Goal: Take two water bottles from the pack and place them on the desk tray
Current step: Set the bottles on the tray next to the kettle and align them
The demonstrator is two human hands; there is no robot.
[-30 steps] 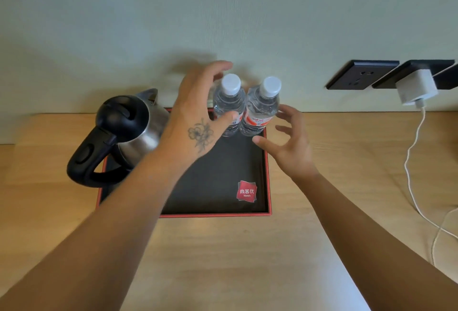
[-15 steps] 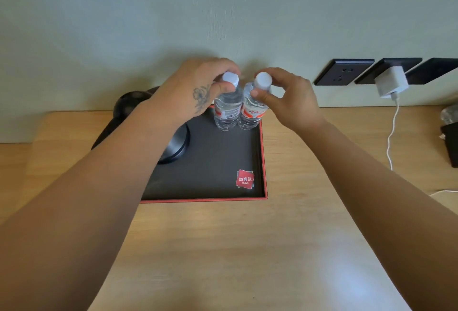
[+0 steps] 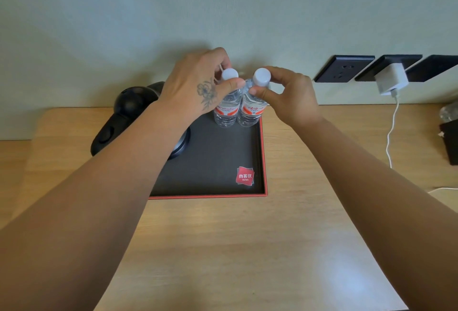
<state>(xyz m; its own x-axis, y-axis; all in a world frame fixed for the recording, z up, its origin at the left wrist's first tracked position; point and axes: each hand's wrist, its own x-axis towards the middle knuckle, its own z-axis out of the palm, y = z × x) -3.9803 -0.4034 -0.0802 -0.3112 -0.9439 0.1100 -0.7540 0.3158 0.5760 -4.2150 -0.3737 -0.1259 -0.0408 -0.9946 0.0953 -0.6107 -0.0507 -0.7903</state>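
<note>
Two clear water bottles with white caps and red-and-white labels stand upright, side by side, in the far right corner of the black tray (image 3: pixel 215 157) with a red rim. My left hand (image 3: pixel 198 83) pinches the neck of the left bottle (image 3: pixel 226 110) just under its cap. The neck of the right bottle (image 3: pixel 251 111) is pinched the same way by my right hand (image 3: pixel 290 95). Both bottle bases rest on the tray floor. The bottle pack is not in view.
A black-handled kettle (image 3: pixel 124 117) sits at the tray's left, mostly behind my left forearm. Black wall sockets (image 3: pixel 344 68) hold a white charger (image 3: pixel 391 79) whose cable (image 3: pixel 390 137) trails across the wooden desk. A dark object (image 3: pixel 449 142) lies at the right edge.
Both hands went from open and hovering beside the bottles to closed on the bottle necks. Since half a second ago they have hardly moved.
</note>
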